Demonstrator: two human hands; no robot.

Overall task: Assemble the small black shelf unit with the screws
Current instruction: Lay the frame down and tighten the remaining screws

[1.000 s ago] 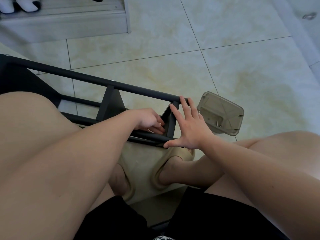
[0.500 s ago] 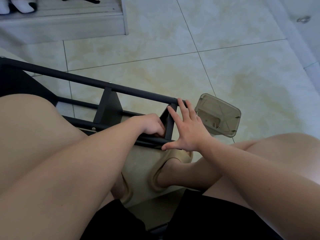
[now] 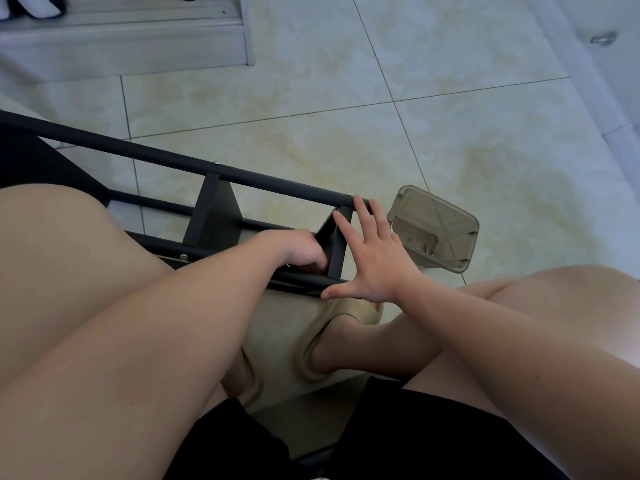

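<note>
The black shelf unit (image 3: 214,216) lies on its side on the tiled floor, its long rails running from the left edge to the middle. My right hand (image 3: 374,261) lies flat with spread fingers against the end panel (image 3: 337,244), thumb on the lower rail. My left hand (image 3: 301,249) reaches inside the frame just left of that panel, fingers curled; what they hold is hidden. A screw head (image 3: 184,257) shows on the lower rail, another (image 3: 217,163) on the upper one.
A clear plastic box (image 3: 436,228) with small metal parts sits on the floor just right of the shelf end. My knees flank the work, and my feet in beige slippers (image 3: 332,337) rest below it. A grey step (image 3: 124,39) is at top left.
Hardly anything differs. My left hand has shifted slightly inside the frame while my right hand keeps pressing the end panel; the view drifted a little.
</note>
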